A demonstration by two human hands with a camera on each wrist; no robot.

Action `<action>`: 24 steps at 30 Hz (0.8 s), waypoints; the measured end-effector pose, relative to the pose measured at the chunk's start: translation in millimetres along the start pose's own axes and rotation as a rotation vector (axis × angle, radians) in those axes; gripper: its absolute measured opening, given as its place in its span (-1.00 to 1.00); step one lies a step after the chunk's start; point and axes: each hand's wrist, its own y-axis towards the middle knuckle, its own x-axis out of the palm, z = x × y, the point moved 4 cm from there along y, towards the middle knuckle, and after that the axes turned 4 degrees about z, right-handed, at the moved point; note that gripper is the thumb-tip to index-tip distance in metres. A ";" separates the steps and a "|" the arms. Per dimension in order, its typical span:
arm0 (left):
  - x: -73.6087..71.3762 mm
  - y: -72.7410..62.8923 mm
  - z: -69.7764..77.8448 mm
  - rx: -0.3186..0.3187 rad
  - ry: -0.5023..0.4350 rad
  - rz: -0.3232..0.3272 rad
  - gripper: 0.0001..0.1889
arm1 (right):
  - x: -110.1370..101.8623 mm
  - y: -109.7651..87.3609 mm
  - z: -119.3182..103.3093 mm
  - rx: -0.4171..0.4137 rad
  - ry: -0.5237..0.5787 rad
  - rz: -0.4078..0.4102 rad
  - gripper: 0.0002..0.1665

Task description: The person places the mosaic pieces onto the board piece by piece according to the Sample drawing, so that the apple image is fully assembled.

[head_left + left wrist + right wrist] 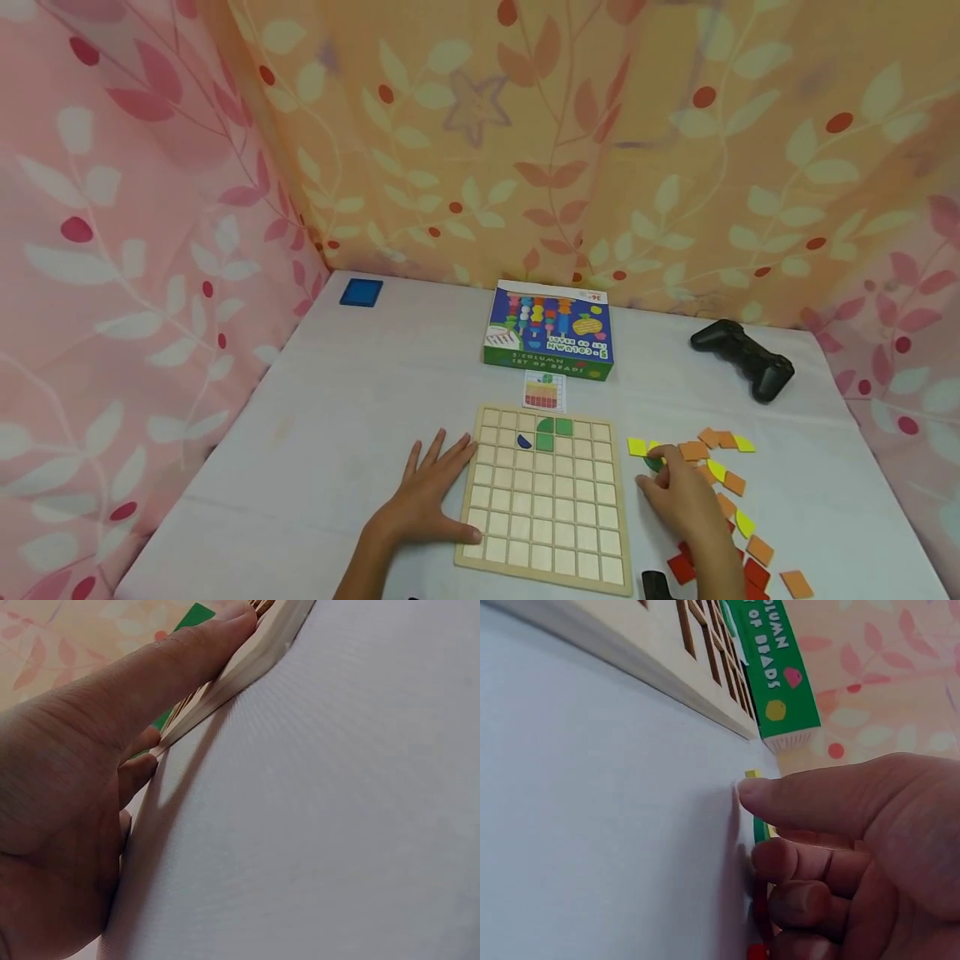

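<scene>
curtained tabletop play space — white cloth-covered table (315,417), pink-and-orange leaf-printed fabric hangings (555,225), black plastic game controller (742,360).

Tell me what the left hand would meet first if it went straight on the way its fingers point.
The wooden board, most likely: the left hand has its forefinger at the board's left edge and its thumb over the near left corner. Exact height is unclear, so it might slide over the top.

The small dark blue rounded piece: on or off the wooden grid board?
On: the blue piece lies within the edges of the board.
</scene>
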 end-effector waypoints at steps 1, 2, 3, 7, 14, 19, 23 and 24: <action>0.7 0.0 -0.2 0.000 -0.003 0.000 0.34 | 0.6 -1.3 1.6 0.021 0.003 -0.004 -0.34; 1.4 0.0 -0.6 -0.001 0.000 0.001 0.34 | 1.1 -3.0 3.0 0.037 0.003 -0.005 -0.31; 1.8 -0.2 -0.6 -0.003 0.003 -0.001 0.34 | 1.7 -4.7 4.3 0.054 0.003 -0.004 -0.29; 1.6 -0.5 0.2 0.008 0.004 0.008 0.33 | 2.3 -11.5 5.7 0.054 -0.010 0.028 -0.32; -0.5 -0.4 0.4 0.007 0.002 0.011 0.33 | 6.1 -18.3 1.3 -0.035 -0.012 0.015 -0.60; 0.4 0.0 -0.3 0.006 0.002 0.006 0.34 | 11.0 -22.1 -4.3 -0.114 0.026 -0.004 -0.64; 1.0 0.3 -0.9 0.001 0.003 0.005 0.35 | 12.9 -22.3 -6.2 -0.172 0.016 0.030 -0.59; 1.3 0.5 -0.9 0.003 -0.001 0.007 0.35 | 13.1 -22.1 -6.4 -0.180 0.013 0.037 -0.57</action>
